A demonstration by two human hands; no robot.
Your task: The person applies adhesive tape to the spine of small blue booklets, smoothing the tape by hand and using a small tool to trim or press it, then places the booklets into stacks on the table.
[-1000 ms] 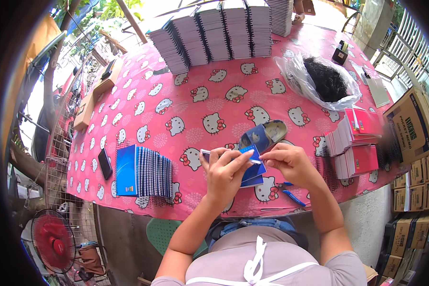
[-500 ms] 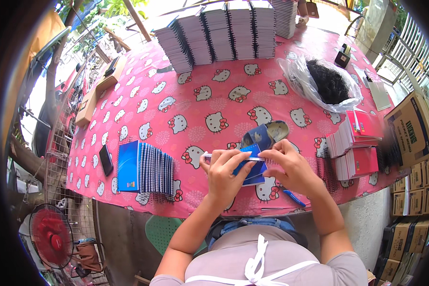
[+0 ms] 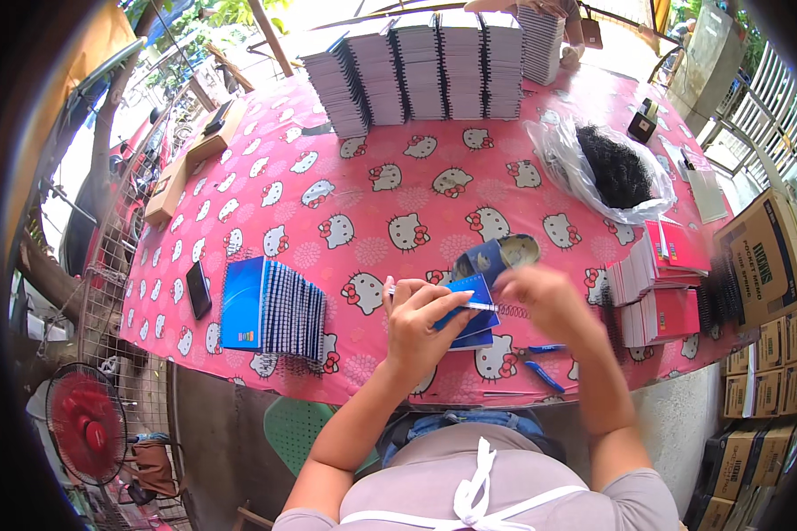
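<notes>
My left hand (image 3: 413, 323) grips a small blue notebook (image 3: 469, 288) near the table's front edge, thumb on top and fingers curled round it. A thin spiral coil (image 3: 512, 311) sticks out from the notebook's right end. My right hand (image 3: 545, 305) hovers just right of the coil, smeared by motion, so its fingers cannot be read. Under the held notebook lies another blue notebook (image 3: 476, 340), partly covered. Blue-handled pliers (image 3: 545, 375) rest on the table below my right hand. Behind the notebooks sits a blue, round-mouthed container (image 3: 496, 257).
Blue notebooks (image 3: 243, 305) stand stacked at left beside a phone (image 3: 198, 290). Pink notebooks (image 3: 660, 314) and a carton (image 3: 766, 248) are at right. A plastic bag (image 3: 562, 168) holds black coils (image 3: 615, 168). Tall notebook stacks (image 3: 416, 71) fill the back, near another person's hand (image 3: 571, 57).
My right hand has come away from the notebook's end and moved to the right, baring more of the coil. My left hand keeps its hold. The pliers show more fully.
</notes>
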